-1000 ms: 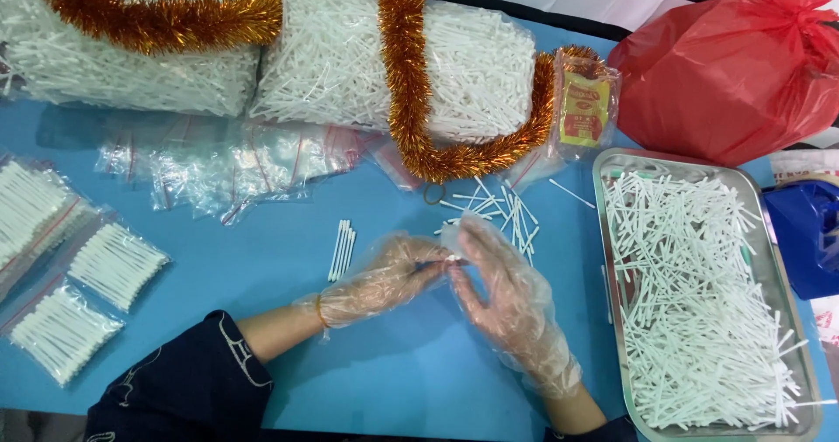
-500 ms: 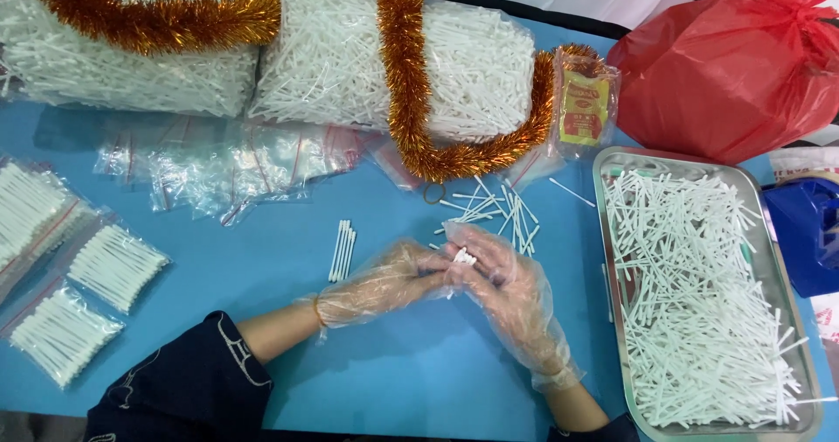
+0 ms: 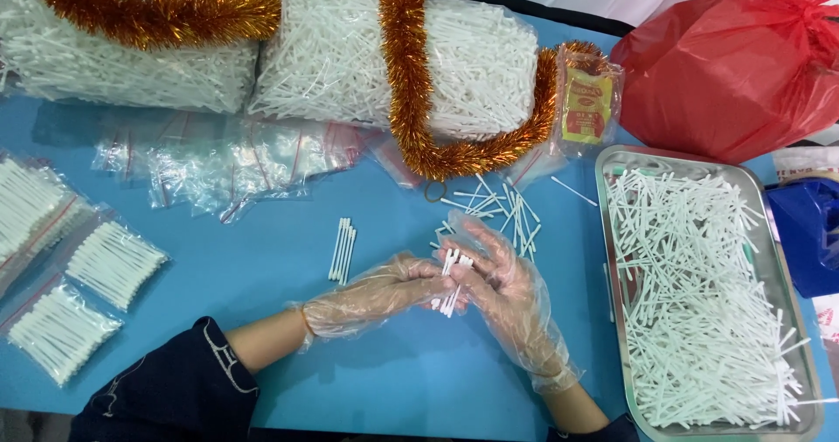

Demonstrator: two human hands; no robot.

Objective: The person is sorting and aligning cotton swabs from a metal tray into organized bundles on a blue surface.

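White swab bundle [image 3: 453, 278] now sits upright between both gloved hands, over the blue worktop [image 3: 262, 258]; a second ago it lay flatter and lower in them. Left hand [image 3: 376, 292] fingers clamp its lower end, right hand [image 3: 507, 289] fingers close round the top, squaring the sticks. Small aligned pile [image 3: 342, 250] lies just left, loose swabs [image 3: 498, 210] behind, full metal tray [image 3: 616, 320] right.
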